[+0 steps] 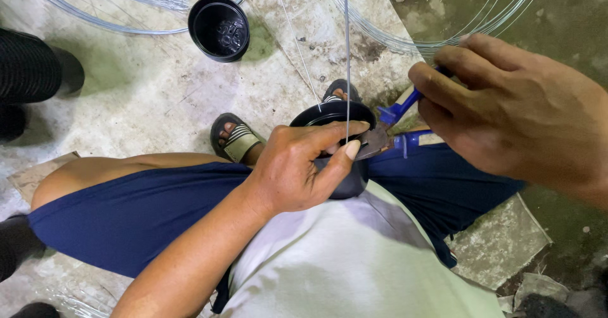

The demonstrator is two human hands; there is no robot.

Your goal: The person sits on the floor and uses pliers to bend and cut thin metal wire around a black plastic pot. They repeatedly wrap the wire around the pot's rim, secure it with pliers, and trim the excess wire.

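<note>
1. Black plastic pot (329, 112) sits at frame centre over the person's lap, just above the blue shorts (126, 213); left hand (297, 166) wraps it, fingers (329, 131) closed on its rim, thumb pressing a thin wire (346, 52) that runs straight up out of frame.
2. Right hand (513, 112) grips blue-handled pliers (396, 125), fingers closed round the handles; the pliers' tip meets the pot rim beside the left thumb.
3. 2nd black pot (219, 28) stands empty on the floor, well apart, upper centre.
4. Wire coils (437, 39) lie top right and top left.
5. Floor (145, 96) is rough, stained concrete, broken edge at lower right; sandalled foot (235, 139) just beyond the knee.
6. Open floor lies between the 2nd pot and the knee; dark boot (28, 68) at left edge.
</note>
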